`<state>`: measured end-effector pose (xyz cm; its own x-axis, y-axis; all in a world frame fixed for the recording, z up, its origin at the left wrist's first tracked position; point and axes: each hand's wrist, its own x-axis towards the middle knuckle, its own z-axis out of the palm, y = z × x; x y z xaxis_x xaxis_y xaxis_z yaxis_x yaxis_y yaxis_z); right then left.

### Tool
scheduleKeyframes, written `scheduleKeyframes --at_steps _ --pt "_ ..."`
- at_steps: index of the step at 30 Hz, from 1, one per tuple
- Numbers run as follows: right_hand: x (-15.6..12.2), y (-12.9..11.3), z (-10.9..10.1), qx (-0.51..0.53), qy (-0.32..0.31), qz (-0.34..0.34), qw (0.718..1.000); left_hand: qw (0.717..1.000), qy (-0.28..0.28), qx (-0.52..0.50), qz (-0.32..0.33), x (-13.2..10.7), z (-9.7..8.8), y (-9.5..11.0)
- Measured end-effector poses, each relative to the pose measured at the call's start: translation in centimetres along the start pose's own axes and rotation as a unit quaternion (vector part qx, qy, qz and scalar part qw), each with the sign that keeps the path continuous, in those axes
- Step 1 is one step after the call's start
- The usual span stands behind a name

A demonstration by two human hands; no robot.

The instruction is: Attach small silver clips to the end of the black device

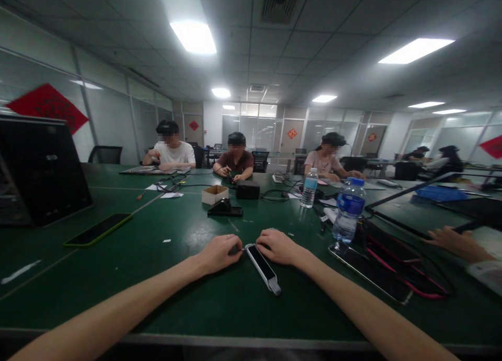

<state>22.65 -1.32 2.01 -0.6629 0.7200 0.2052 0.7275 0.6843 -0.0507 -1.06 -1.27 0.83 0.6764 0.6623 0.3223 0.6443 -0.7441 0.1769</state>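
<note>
Right hand (279, 246) curled against the far end of a white handheld device (261, 262), dark-screened, lying on the green table (196, 311); grip or mere touch, cannot tell. Left hand (218, 254) just beside that end, fingertips bunched; anything pinched, cannot tell. Beyond both hands, a small open box (210, 195). Right of right hand: smartphone (371, 273), blue-capped water bottle (347, 222). Well left of left hand: green-cased phone (99, 230).
</note>
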Motion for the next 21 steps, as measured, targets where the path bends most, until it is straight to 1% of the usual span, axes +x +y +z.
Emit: scheduleKeyframes --at_steps 5,10,14,18,21 --pt "-0.1 -0.4 -0.5 -0.005 -0.005 -0.001 1.0 1.0 0.001 -0.004 -0.005 0.0 -0.1 0.0" --pt "-0.1 -0.7 -0.6 -0.018 -0.007 -0.011 1.0 1.0 0.015 0.0 -0.005 0.0 0.4 -0.5" --pt "-0.1 -0.8 -0.5 -0.016 -0.005 -0.021 1.0 1.0 0.009 0.008 0.002 0.0 0.7 -1.0" --pt "-0.1 -0.4 -0.8 -0.003 -0.012 -0.024 1.0 1.0 0.002 0.016 0.013 0.0 0.7 -1.2" --pt "-0.2 0.5 -1.2 -0.007 0.0 -0.002 1.0 0.999 0.001 0.024 0.021 0.0 0.6 -1.1"
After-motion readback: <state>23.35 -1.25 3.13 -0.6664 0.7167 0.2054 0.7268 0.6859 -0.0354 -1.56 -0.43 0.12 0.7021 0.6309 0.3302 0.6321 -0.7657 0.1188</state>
